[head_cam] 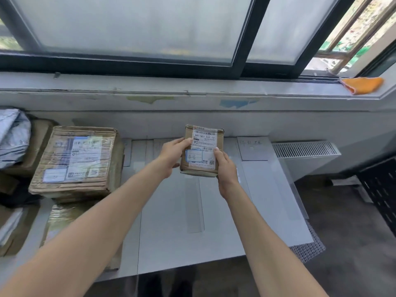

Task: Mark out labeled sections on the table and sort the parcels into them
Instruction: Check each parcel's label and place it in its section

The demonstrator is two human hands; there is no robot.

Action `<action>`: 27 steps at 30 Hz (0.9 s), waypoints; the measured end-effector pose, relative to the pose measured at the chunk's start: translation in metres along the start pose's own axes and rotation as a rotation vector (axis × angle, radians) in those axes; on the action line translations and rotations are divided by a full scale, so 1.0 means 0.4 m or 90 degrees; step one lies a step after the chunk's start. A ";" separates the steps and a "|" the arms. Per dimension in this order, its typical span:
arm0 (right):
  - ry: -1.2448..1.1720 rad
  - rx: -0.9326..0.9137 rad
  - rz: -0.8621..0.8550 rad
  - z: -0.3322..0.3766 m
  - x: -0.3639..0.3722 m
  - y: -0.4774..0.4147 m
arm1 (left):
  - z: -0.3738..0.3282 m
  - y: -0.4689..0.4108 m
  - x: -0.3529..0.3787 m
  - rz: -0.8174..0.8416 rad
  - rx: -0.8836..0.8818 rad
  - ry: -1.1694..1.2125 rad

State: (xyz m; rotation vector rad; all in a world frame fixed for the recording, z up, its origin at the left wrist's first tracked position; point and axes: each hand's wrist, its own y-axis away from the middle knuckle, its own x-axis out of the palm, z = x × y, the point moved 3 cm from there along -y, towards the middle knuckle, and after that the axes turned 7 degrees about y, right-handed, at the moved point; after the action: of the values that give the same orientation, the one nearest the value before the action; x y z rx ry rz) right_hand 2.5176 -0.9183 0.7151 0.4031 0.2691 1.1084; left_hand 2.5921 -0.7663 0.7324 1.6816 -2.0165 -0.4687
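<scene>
Hands (171, 156) and (225, 166) are gripping the small parcel (201, 151), label up; I'm reading it before choosing a section near the table's (267, 200) far edge.

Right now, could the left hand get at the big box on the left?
Probably yes, once freed. The left hand grips the small parcel together with the right hand, so it is busy. The big box lies close beside its forearm, with nothing between them.
</scene>
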 end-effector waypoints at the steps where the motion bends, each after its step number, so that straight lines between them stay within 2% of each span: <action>1: 0.016 0.004 -0.021 -0.009 -0.018 -0.009 | 0.014 -0.007 0.018 0.003 -0.005 -0.001; 6: 0.087 0.005 -0.101 -0.058 -0.117 -0.081 | 0.096 -0.041 0.097 0.012 -0.036 0.004; 12: 0.145 0.033 -0.148 -0.148 -0.198 -0.192 | 0.216 -0.109 0.167 -0.084 -0.060 -0.020; 20: 0.208 0.083 -0.136 -0.256 -0.218 -0.237 | 0.305 -0.156 0.183 -0.128 -0.100 -0.068; 27: 0.244 0.073 -0.134 -0.277 -0.202 -0.243 | 0.328 -0.166 0.161 -0.153 -0.111 -0.088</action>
State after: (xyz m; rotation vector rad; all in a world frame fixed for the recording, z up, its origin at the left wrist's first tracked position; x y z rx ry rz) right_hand 2.5169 -1.0089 0.5736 0.2536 0.7006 0.9595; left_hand 2.5648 -0.8470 0.5964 1.8318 -1.8113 -0.8392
